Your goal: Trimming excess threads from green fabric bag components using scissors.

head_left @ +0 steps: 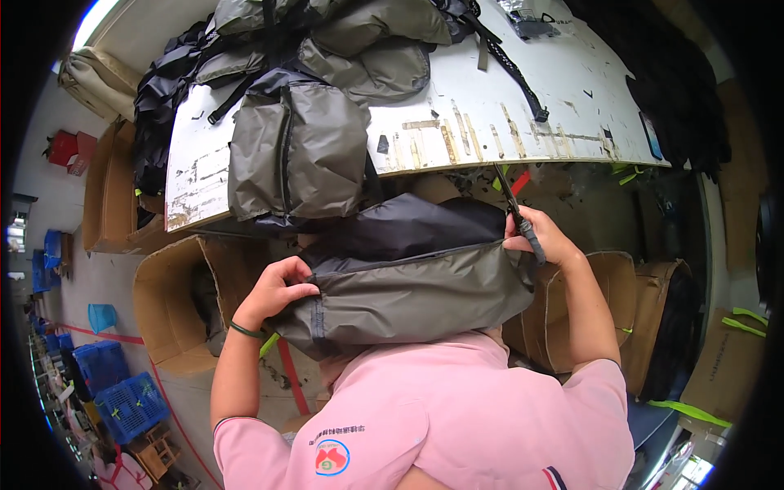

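Olive-and-black fabric piece point(416, 302) is lying across the person's lap, just in front of the desk point(588, 106), olive panel toward the body, black part toward the desk.

Left hand point(282, 290): thumb and fingers are pinching the left end of the dark seam line. Right hand point(545, 237): fingers are curling around dark-handled scissors point(515, 206), thumb side sitting at the piece's right end; can't tell if they're also gripping cloth. Scissors are pointing up toward the desk edge; blades aren't visibly biting into anything.

Progress: long seam is looking already joined, olive to black, so sewing there seems done. Piece is lying limp, nothing visibly filling it. No fresh cut is showing, so any trimming on this edge I'm judging as not finished. Olive bag with a dark centre strip point(327, 151) is hanging over the desk edge, more olive and black fabric piling behind it; can't tell which are complete.

Markings: pink shirt point(523, 408) is carrying a line of dark characters plus a round blue-ringed, red emblem. Carton point(723, 371) at far right is showing dark lettering.
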A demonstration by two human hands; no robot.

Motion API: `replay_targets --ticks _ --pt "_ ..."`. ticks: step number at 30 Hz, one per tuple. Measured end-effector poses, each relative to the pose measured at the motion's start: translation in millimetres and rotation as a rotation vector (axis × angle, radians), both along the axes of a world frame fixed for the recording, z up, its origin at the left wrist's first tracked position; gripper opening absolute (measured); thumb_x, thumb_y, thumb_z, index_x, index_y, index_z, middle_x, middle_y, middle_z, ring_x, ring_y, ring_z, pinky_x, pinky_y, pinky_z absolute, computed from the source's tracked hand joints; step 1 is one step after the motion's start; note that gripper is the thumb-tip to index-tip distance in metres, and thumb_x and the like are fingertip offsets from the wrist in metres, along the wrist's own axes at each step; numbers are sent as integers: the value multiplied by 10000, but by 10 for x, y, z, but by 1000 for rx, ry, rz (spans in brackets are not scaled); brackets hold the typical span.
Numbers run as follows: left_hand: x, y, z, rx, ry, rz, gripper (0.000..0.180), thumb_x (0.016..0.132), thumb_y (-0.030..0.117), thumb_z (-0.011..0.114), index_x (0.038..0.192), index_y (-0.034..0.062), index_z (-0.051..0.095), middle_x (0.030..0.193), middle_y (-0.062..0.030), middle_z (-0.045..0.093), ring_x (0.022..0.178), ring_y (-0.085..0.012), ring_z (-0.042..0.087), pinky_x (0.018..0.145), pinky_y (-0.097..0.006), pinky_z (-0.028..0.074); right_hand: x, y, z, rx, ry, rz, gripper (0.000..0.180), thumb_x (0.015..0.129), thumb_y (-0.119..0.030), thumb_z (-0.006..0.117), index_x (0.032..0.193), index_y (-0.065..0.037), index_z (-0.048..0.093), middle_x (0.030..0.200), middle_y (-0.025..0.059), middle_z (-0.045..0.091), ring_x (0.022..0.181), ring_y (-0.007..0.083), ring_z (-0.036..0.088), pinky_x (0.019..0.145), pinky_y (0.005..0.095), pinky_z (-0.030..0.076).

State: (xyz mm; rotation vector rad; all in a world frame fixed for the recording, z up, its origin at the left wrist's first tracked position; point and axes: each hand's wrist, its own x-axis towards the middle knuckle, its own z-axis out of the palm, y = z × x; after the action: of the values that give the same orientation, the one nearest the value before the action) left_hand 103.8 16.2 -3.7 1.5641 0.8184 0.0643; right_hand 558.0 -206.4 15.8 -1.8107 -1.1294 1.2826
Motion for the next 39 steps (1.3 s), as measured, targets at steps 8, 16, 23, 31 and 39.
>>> replay_targets --ticks 8,16,23,31,39 --pt "-26 -62 44 361 -113 -186 302 791 106 809 777 49 513 754 29 501 699 -57 444 621 -230 406 18 -119 -282 -103 -21 -34 246 743 -68 779 866 -53 567 778 -6 581 709 76 520 644 261 453" --pt "-46 -185 128 -167 -127 22 143 828 68 750 916 48 639 760 71 489 703 -24 452 622 -203 385 -397 236 21 120 -705 170 384 692 -263 854 820 -43 566 799 134 628 738 348 590 645 379 444" --pt "-40 -260 189 -194 -257 113 114 815 16 726 907 63 678 811 79 465 687 -11 402 621 -189 353 -1225 763 500 511 -866 640 323 574 -185 762 825 -77 591 779 81 623 780 264 613 703 376 402" --pt "-16 -382 277 -75 -343 212 119 804 -2 707 898 68 693 813 69 453 686 -27 372 649 -192 329 -1463 971 615 549 -904 755 352 559 -191 772 844 -74 602 822 65 645 819 236 623 737 372 401" --pt "7 -390 308 50 -312 189 121 802 22 722 911 73 714 794 50 452 677 -54 379 642 -217 320 -1556 1008 650 533 -894 781 373 559 -195 779 862 -71 601 825 66 644 830 235 624 748 373 399"
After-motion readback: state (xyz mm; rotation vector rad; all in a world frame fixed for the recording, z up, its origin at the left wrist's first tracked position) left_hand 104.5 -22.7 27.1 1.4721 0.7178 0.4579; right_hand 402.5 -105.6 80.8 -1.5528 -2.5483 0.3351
